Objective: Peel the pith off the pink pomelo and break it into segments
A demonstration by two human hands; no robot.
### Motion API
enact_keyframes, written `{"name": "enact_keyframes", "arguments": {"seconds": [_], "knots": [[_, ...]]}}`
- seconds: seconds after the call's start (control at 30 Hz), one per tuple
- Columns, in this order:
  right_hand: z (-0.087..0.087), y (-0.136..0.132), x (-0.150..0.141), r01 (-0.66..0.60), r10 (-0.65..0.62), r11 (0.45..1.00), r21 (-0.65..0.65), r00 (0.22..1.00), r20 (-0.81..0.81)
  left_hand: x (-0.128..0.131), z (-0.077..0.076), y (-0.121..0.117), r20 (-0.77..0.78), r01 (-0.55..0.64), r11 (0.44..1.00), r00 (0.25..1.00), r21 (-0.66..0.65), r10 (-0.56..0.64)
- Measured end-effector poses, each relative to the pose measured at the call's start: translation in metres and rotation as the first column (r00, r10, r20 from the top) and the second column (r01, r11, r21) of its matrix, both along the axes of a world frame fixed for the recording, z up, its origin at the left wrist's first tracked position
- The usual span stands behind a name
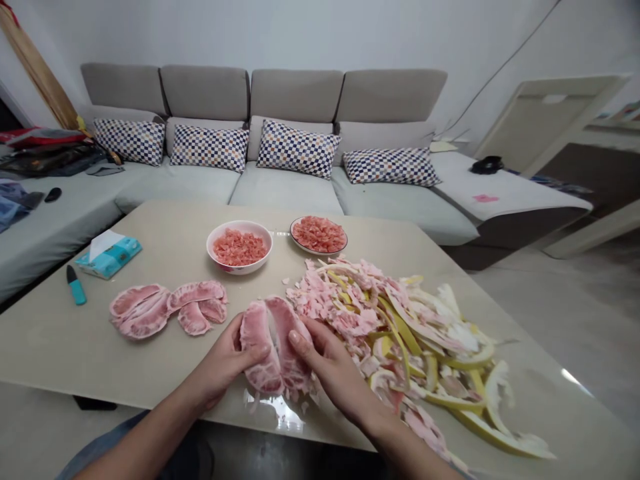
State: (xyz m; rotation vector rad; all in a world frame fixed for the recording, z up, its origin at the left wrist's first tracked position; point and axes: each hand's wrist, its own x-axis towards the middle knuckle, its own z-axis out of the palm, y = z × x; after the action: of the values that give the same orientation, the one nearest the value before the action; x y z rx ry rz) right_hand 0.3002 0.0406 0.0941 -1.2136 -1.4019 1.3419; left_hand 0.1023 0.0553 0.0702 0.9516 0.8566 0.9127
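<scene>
Between my two hands, above the table's near edge, is a peeled pink pomelo (289, 337) with a gap opened down its middle. My left hand (233, 357) grips its left side, thumb across the front. On the right side my right hand (333, 360) holds it, thumb pressed near the gap. To the left lie a larger peeled pomelo chunk (143, 310) and several loose pomelo segments (197, 303). Close by on the right spreads a heap of yellow-green peel (405, 333) and pink membrane scraps (345, 303).
A white bowl (239, 269) and a dark-rimmed plate (320, 252), both holding pink pulp, stand farther back. A tissue pack (116, 259) and a teal-handled knife (77, 288) lie at the table's left. Behind the table (165, 223) runs a grey sofa (285, 190) with checked cushions (299, 149).
</scene>
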Motion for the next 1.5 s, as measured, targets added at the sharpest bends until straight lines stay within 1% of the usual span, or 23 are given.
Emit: {"name": "enact_keyframes", "arguments": {"seconds": [0.07,0.13,0.2,0.27,0.37,0.47,0.53,0.6,0.67,0.7,0.77,0.83,0.93,1.0,1.07,1.13,1.2,1.23,1.27,1.33,1.4,1.43,1.5], "knots": [[0.0,0.004,0.006,0.034,-0.036,0.998,-0.059,0.999,-0.022,-0.008,0.001,0.002,-0.04,-0.026,1.0,0.999,0.001,0.026],[0.0,0.01,0.013,0.115,-0.12,0.989,-0.095,0.992,-0.048,-0.017,0.0,0.006,-0.067,-0.078,0.996,0.995,-0.031,0.076],[-0.003,0.016,0.018,0.181,-0.19,0.977,-0.115,0.979,-0.073,-0.026,-0.001,0.009,-0.057,-0.109,0.987,0.993,-0.119,0.102],[-0.007,0.021,0.019,0.199,-0.211,0.97,-0.14,0.974,-0.079,-0.03,-0.005,0.01,-0.013,-0.095,0.968,0.995,-0.234,0.095],[-0.014,0.023,0.018,0.224,-0.227,0.958,-0.176,0.974,0.006,-0.026,-0.013,0.005,0.063,-0.105,0.927,0.989,-0.36,0.136],[-0.014,0.026,0.016,0.214,-0.197,0.971,-0.109,0.97,0.143,-0.016,-0.021,-0.004,0.102,-0.109,0.894,0.98,-0.434,0.169],[-0.006,0.033,0.009,0.116,-0.115,0.993,0.01,0.962,0.247,-0.011,-0.024,-0.012,0.124,-0.07,0.898,0.983,-0.435,0.137],[0.006,0.047,-0.006,-0.044,-0.007,0.991,0.124,0.923,0.384,-0.01,-0.025,-0.018,0.161,-0.048,0.907,0.979,-0.417,0.125],[0.017,0.067,-0.033,-0.222,0.084,0.956,0.194,0.836,0.542,-0.012,-0.024,-0.023,0.197,-0.045,0.911,0.971,-0.409,0.137],[0.021,0.079,-0.049,-0.303,0.097,0.921,0.243,0.785,0.612,-0.015,-0.023,-0.024,0.212,-0.048,0.907,0.966,-0.418,0.148],[0.022,0.104,-0.087,-0.411,0.027,0.849,0.33,0.659,0.752,-0.024,-0.023,-0.025,0.232,-0.047,0.887,0.957,-0.459,0.171],[0.016,0.128,-0.125,-0.558,0.019,0.773,0.302,0.496,0.868,-0.034,-0.025,-0.024,0.247,-0.036,0.865,0.952,-0.501,0.183],[0.001,0.152,-0.168,-0.66,0.105,0.713,0.236,0.434,0.895,-0.051,-0.031,-0.022,0.269,-0.045,0.861,0.94,-0.506,0.208],[-0.005,0.157,-0.182,-0.704,0.17,0.68,0.206,0.424,0.889,-0.061,-0.034,-0.022,0.287,-0.08,0.875,0.927,-0.477,0.241],[-0.004,0.156,-0.183,-0.726,0.205,0.657,0.202,0.43,0.879,-0.07,-0.035,-0.022,0.304,-0.124,0.896,0.913,-0.427,0.272],[0.005,0.15,-0.173,-0.705,0.181,0.669,0.234,0.46,0.869,-0.077,-0.033,-0.023,0.322,-0.155,0.917,0.904,-0.366,0.282],[0.018,0.138,-0.156,-0.626,0.164,0.735,0.261,0.536,0.828,-0.081,-0.028,-0.023,0.348,-0.161,0.939,0.898,-0.305,0.268],[0.025,0.129,-0.145,-0.56,0.187,0.791,0.247,0.605,0.774,-0.081,-0.025,-0.023,0.362,-0.162,0.947,0.896,-0.276,0.258],[0.031,0.118,-0.135,-0.509,0.254,0.84,0.186,0.673,0.694,-0.081,-0.022,-0.024,0.37,-0.167,0.954,0.894,-0.25,0.253],[0.039,0.091,-0.113,-0.467,0.403,0.884,0.005,0.769,0.496,-0.076,-0.015,-0.026,0.371,-0.195,0.956,0.89,-0.22,0.267],[0.04,0.062,-0.093,-0.472,0.492,0.87,-0.14,0.818,0.299,-0.068,-0.011,-0.029,0.342,-0.223,0.952,0.896,-0.208,0.284],[0.038,0.048,-0.084,-0.479,0.502,0.865,-0.15,0.829,0.245,-0.062,-0.01,-0.032,0.318,-0.23,0.953,0.904,-0.197,0.284],[0.032,0.026,-0.07,-0.418,0.432,0.902,-0.109,0.876,0.214,-0.049,-0.008,-0.036,0.256,-0.233,0.96,0.929,-0.153,0.266]]}}
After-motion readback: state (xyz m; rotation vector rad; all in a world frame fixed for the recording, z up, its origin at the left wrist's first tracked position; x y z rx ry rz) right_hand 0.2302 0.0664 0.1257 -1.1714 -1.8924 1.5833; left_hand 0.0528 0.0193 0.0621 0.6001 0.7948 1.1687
